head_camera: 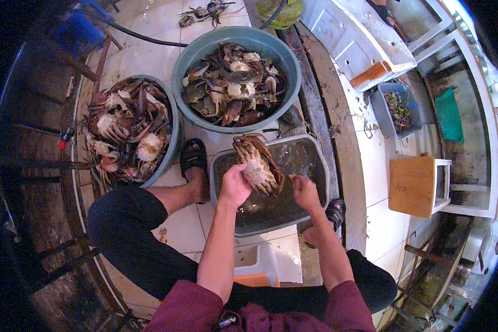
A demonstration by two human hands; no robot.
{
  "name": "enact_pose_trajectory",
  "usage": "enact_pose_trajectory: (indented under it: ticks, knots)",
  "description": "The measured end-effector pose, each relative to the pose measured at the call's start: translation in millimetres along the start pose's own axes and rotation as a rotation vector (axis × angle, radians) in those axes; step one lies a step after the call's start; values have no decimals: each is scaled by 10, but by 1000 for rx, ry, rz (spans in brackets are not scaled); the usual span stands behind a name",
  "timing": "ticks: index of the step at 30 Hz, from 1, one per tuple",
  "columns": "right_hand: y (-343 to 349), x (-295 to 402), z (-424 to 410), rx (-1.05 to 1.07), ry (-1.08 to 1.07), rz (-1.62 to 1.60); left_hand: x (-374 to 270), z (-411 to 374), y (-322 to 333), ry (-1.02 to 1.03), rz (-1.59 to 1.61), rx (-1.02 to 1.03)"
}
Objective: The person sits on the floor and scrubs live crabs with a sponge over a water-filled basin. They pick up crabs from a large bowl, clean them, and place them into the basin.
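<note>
My left hand (236,186) holds a crab (258,170) by its near left side, with its pale underside and folded legs turned up towards me. The crab is above a grey plastic basin (269,230) of murky water. Close to the crab's right edge is my right hand (306,191), its fingers curled together. Whether those fingers pinch something small or touch the crab, I cannot tell. Beyond the basin stands a round green-blue tub (237,129) heaped with crabs (236,89). A second round tub (175,137), also full of crabs (128,128), stands to the left.
My sandalled feet flank the basin. A dark hose (145,38) runs to the far tub. Several loose crabs (207,11) lie on the tiles beyond. At right are a white foam box (348,37), a grey bin (396,110) of tangled strands and a wooden-topped stool (411,186).
</note>
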State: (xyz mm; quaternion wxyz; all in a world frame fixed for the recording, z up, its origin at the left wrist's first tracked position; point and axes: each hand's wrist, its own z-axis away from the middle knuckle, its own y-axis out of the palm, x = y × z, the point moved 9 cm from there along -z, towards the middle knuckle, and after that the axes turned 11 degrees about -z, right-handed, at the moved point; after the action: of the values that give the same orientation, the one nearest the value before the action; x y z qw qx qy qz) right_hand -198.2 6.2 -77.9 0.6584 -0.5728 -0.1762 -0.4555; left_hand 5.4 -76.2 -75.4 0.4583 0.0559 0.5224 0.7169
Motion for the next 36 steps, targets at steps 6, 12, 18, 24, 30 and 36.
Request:
enact_pose_trajectory:
  ticks: [6,12,18,24,30,36]
  knots:
    - [-229,807,176,-384,-325,-41,-107,83,125,69,7,-27]
    - [38,1844,305,-240,-380,99,-1,65,204,134,-9,-39]
    - [107,1748,298,-316,-367,60,18,41,267,215,22,-28]
    - [96,1784,297,-357,-407,8,-43,9,165,318,-55,-111]
    - [161,1818,339,-346,-434,-8,-62,31,89,357,-119,-207]
    - [232,1854,456,-311,-447,56,-103,60,152,370,-152,-228]
